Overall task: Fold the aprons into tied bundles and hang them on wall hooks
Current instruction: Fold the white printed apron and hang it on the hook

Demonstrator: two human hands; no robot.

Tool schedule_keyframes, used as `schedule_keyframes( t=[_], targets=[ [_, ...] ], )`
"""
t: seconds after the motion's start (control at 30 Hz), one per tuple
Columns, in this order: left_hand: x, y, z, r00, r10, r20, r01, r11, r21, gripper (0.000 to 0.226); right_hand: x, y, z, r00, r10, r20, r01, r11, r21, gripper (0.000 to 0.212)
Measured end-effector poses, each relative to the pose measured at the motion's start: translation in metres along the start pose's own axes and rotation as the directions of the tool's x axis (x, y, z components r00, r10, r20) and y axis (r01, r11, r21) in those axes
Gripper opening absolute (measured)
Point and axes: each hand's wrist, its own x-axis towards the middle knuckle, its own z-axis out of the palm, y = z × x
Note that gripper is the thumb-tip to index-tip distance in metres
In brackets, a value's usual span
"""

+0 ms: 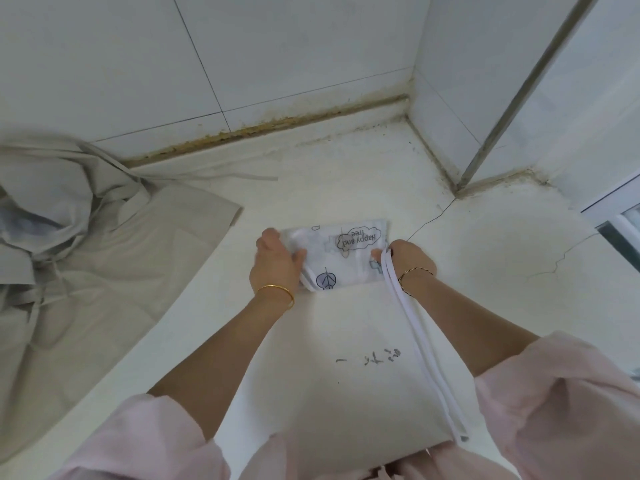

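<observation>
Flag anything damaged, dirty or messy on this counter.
A thin crack runs across the counter from the wall corner toward the printed apron. Brown grime lines the wall joint. The grey apron lies crumpled at the left. Dark smudges mark the near edge.

1. Grey apron (86, 254), 9 o'clock on the desk (346, 323): cut off by the left picture edge. Crumpled folds hide its outline.
2. Printed apron (341, 252), centre: both ends are covered by the hands. Small figures beside the lettering are too small to tell.
3. Left hand (277, 263): blurred along its 9 o'clock side. Gripping or merely pressing the printed apron cannot be told.
4. Right hand (407, 259): fingers hidden beneath the hand, behind the white straps (415, 327).
5. White straps: the lower end at 5 o'clock meets the desk edge. Whether they finish there cannot be told.
6. Dark marks (372, 356), 6 o'clock: too small to identify.
7. Pink sleeves (554, 393): cut off by the bottom edge.
8. Window frame (620, 220), 3 o'clock: cut off by the right edge.
</observation>
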Motion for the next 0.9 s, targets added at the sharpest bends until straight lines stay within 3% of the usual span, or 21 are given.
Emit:
schedule_keyframes(
  t=[0.03, 0.07, 0.13, 0.17, 0.23, 0.27, 0.3, 0.33, 0.37, 0.43, 0.47, 0.57, 0.63, 0.7, 0.77, 0.83, 0.9],
  targets=[
    [0.0, -0.001, 0.003, 0.964, 0.227, -0.139, -0.205, 0.966, 0.16, 0.049, 0.001, -0.001, 0.001, 1.0, -0.003, 0.005, 0.003, 1.0, -0.015, 0.04],
    [-0.001, 0.0, 0.008, 0.868, 0.457, -0.191, -0.399, 0.874, 0.277, 0.051, 0.0, -0.002, 0.001, 1.0, -0.004, 0.005, 0.004, 1.0, -0.022, 0.04],
    [-0.002, 0.005, 0.019, 0.678, 0.734, -0.044, -0.7, 0.663, 0.264, 0.043, -0.001, -0.001, 0.0, 1.0, -0.007, -0.017, 0.007, 1.0, -0.02, 0.04],
    [-0.004, 0.008, 0.024, 0.642, 0.764, 0.064, -0.759, 0.622, 0.192, 0.041, 0.0, 0.0, -0.001, 1.0, -0.023, -0.022, 0.023, 1.0, -0.013, 0.039],
    [-0.006, 0.012, 0.026, 0.689, 0.67, 0.275, -0.715, 0.691, 0.109, 0.049, 0.0, 0.002, -0.007, 0.999, -0.043, 0.026, 0.039, 0.99, 0.135, 0.038],
    [-0.005, 0.014, 0.026, 0.704, 0.618, 0.35, -0.686, 0.719, 0.111, 0.055, -0.001, 0.004, -0.013, 0.996, -0.016, 0.082, -0.013, 0.941, 0.338, 0.038],
    [-0.002, 0.015, 0.027, 0.705, 0.586, 0.4, -0.675, 0.728, 0.122, 0.06, -0.003, 0.006, -0.02, 0.985, 0.026, 0.173, -0.125, 0.791, 0.598, 0.039],
    [0.002, 0.016, 0.026, 0.702, 0.563, 0.436, -0.667, 0.734, 0.127, 0.064, -0.004, 0.009, -0.028, 0.958, 0.061, 0.28, -0.264, 0.565, 0.781, 0.041],
    [0.005, 0.018, 0.025, 0.696, 0.55, 0.461, -0.664, 0.738, 0.123, 0.066, -0.005, 0.013, -0.036, 0.93, 0.096, 0.354, -0.365, 0.356, 0.86, 0.041],
    [0.011, 0.023, 0.023, 0.69, 0.512, 0.512, -0.645, 0.756, 0.113, 0.071, -0.001, 0.018, -0.052, 0.898, 0.161, 0.41, -0.426, 0.078, 0.902, 0.032],
    [0.013, 0.025, 0.023, 0.684, 0.49, 0.541, -0.631, 0.769, 0.102, 0.074, 0.004, 0.02, -0.06, 0.906, 0.171, 0.388, -0.395, 0.012, 0.918, 0.026],
    [0.019, 0.03, 0.023, 0.665, 0.419, 0.618, -0.606, 0.787, 0.118, 0.077, 0.013, 0.02, -0.085, 0.967, 0.158, 0.202, -0.203, -0.01, 0.979, 0.025],
    [0.022, 0.036, 0.022, 0.655, 0.394, 0.645, -0.605, 0.784, 0.135, 0.077, 0.016, 0.019, -0.096, 0.978, 0.204, 0.046, -0.072, 0.122, 0.99, 0.039],
    [0.023, 0.038, 0.022, 0.649, 0.373, 0.663, -0.603, 0.784, 0.149, 0.077, 0.014, 0.016, -0.103, 0.959, 0.204, -0.198, 0.085, 0.457, 0.885, 0.053],
    [0.023, 0.039, 0.022, 0.649, 0.365, 0.668, -0.596, 0.789, 0.148, 0.078, 0.007, 0.012, -0.104, 0.896, 0.071, -0.438, 0.245, 0.743, 0.623, 0.067],
    [0.023, 0.038, 0.023, 0.649, 0.362, 0.669, -0.591, 0.794, 0.144, 0.078, -0.001, 0.009, -0.099, 0.837, -0.087, -0.541, 0.309, 0.89, 0.335, 0.064],
    [0.023, 0.037, 0.023, 0.651, 0.37, 0.663, -0.595, 0.791, 0.144, 0.078, -0.009, 0.004, -0.085, 0.804, -0.271, -0.53, 0.394, 0.909, 0.133, 0.05]
  ],
)
